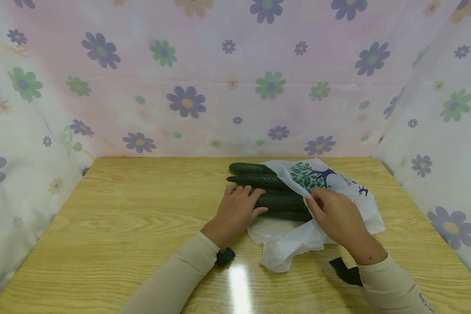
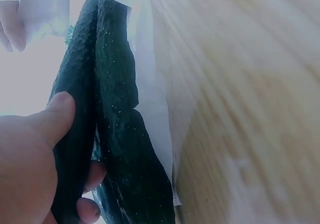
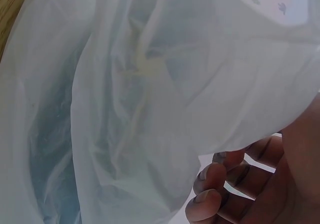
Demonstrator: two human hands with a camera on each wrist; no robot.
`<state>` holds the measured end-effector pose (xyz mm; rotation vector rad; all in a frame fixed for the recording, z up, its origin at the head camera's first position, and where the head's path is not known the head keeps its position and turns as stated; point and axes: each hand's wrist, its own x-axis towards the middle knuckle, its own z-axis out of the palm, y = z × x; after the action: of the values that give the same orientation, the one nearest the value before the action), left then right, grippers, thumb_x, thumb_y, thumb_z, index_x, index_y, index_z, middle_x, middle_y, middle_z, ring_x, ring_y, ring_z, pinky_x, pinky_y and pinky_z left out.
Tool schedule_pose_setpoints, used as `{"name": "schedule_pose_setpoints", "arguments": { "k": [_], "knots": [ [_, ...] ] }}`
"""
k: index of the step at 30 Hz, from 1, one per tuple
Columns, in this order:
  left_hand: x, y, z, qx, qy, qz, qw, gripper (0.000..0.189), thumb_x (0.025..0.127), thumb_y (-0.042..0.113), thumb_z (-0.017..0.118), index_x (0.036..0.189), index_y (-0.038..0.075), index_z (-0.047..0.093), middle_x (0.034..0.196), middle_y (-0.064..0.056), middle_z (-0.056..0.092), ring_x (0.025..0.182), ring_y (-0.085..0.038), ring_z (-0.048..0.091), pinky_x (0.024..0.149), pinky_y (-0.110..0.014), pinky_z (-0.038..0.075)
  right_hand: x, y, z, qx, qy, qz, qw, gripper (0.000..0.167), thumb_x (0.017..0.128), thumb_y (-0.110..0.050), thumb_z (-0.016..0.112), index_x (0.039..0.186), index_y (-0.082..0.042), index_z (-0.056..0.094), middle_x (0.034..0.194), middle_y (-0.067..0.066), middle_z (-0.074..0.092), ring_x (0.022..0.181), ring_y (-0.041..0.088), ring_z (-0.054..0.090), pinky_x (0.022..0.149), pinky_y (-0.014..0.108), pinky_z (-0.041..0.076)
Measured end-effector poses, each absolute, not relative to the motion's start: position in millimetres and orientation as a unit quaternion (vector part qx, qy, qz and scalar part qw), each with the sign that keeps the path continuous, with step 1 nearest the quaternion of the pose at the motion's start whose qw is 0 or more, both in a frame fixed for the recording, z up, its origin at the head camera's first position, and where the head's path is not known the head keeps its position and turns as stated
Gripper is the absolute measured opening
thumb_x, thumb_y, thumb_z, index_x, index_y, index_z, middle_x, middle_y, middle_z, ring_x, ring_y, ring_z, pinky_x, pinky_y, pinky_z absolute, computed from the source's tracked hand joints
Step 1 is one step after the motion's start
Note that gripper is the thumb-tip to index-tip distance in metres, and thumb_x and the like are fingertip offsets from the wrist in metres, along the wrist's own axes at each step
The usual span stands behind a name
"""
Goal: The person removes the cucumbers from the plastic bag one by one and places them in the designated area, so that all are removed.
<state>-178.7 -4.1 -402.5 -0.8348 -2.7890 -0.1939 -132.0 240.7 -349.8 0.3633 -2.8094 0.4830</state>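
Where the sleeves (image 1: 180, 274) lay: nearest, on the person's side of the bag (image 1: 363, 209); two, both pale.
Table (image 1: 141, 226): one, wood-grained, beneath the bag and reaching out on every side of it.
Black pieces (image 1: 346, 272): two, on the near side of the bag, each beside a sleeve; what they were could not be told.
Right hand (image 1: 339, 213): one, at the bag's mouth, pinching its rim.
Left hand (image 1: 237, 211): one, just left of the bag's mouth, thumb and fingers curled round one of the cucumbers (image 1: 280, 201).
Bag's feel: one bag, white, tree-printed; it looked light, limp, slippery and easily torn, so best pinched at the rim.
Cucumbers' place: partly inside the bag, side by side, bare ends pointing left from its mouth.
Cucumbers' feel: stiff and fairly weighty, by the look of them; pimpled but glossy, perhaps a little slippery, and apt to snap if bent.
Cucumbers' hold: round the thick middle seemed surest, one at a time.
Cucumbers' count: at least four showed; hand and bag could have hidden more.
Curtain (image 1: 212, 78): flowered, well beyond the bag; its sheets could not be counted.
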Motion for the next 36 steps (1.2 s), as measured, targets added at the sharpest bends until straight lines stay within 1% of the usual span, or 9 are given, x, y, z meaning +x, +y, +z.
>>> {"name": "schedule_pose_setpoints", "arguments": {
  "k": [9, 13, 17, 23, 29, 36],
  "knots": [
    [-178.8, -10.3, -396.6, -0.285, -0.949, -0.093, 0.097, 0.051, 0.102, 0.056, 0.045, 0.143, 0.027, 0.051, 0.114, 0.002, 0.062, 0.103, -0.021, 0.059, 0.094, -0.042, 0.043, -131.1, 241.5, -349.2, 0.123, -0.969, 0.17, 0.13, 0.034, 0.101, -0.018, 0.059, 0.07, -0.015, 0.048, 0.06, -0.001, 0.039, 0.051, 0.012, 0.034, 0.05, 0.026, 0.028],
    [-179.5, -12.3, -392.5, -0.282, -0.949, -0.111, 0.089, 0.05, 0.102, 0.054, 0.046, 0.144, 0.027, 0.05, 0.113, 0.003, 0.061, 0.099, -0.02, 0.058, 0.089, -0.04, 0.041, -131.1, 242.2, -348.7, 0.126, -0.967, 0.169, 0.14, 0.033, 0.101, -0.019, 0.06, 0.071, -0.015, 0.049, 0.06, -0.001, 0.039, 0.05, 0.011, 0.034, 0.049, 0.025, 0.028],
    [-180.7, -14.2, -390.0, -0.28, -0.949, -0.111, 0.09, 0.049, 0.102, 0.051, 0.05, 0.143, 0.026, 0.051, 0.11, 0.002, 0.061, 0.094, -0.02, 0.055, 0.082, -0.038, 0.037, -131.5, 242.7, -348.2, 0.131, -0.965, 0.166, 0.153, 0.033, 0.101, -0.019, 0.06, 0.07, -0.016, 0.049, 0.059, -0.002, 0.038, 0.05, 0.011, 0.033, 0.048, 0.025, 0.027],
    [-182.7, -18.6, -389.7, -0.279, -0.949, -0.11, 0.094, 0.049, 0.101, 0.052, 0.05, 0.143, 0.026, 0.052, 0.111, 0.001, 0.062, 0.091, -0.02, 0.054, 0.081, -0.038, 0.036, -131.2, 243.2, -347.8, 0.13, -0.965, 0.168, 0.153, 0.033, 0.101, -0.019, 0.061, 0.07, -0.016, 0.048, 0.059, -0.002, 0.039, 0.05, 0.01, 0.033, 0.048, 0.025, 0.028],
    [-185.9, -24.4, -388.4, -0.277, -0.95, -0.109, 0.089, 0.051, 0.102, 0.054, 0.045, 0.144, 0.027, 0.05, 0.115, 0.001, 0.061, 0.096, -0.02, 0.056, 0.081, -0.037, 0.034, -131.7, 243.9, -346.8, 0.13, -0.965, 0.167, 0.153, 0.032, 0.1, -0.016, 0.062, 0.071, -0.015, 0.05, 0.06, -0.002, 0.04, 0.052, 0.011, 0.034, 0.049, 0.026, 0.027],
    [-188.2, -27.1, -389.0, -0.273, -0.952, -0.113, 0.082, 0.051, 0.102, 0.054, 0.046, 0.145, 0.027, 0.05, 0.12, 0.001, 0.062, 0.105, -0.022, 0.058, 0.086, -0.039, 0.038, -131.0, 244.3, -346.2, 0.125, -0.966, 0.17, 0.149, 0.028, 0.099, -0.016, 0.063, 0.072, -0.014, 0.053, 0.06, -0.001, 0.041, 0.052, 0.012, 0.036, 0.049, 0.026, 0.028]
  ]
}}
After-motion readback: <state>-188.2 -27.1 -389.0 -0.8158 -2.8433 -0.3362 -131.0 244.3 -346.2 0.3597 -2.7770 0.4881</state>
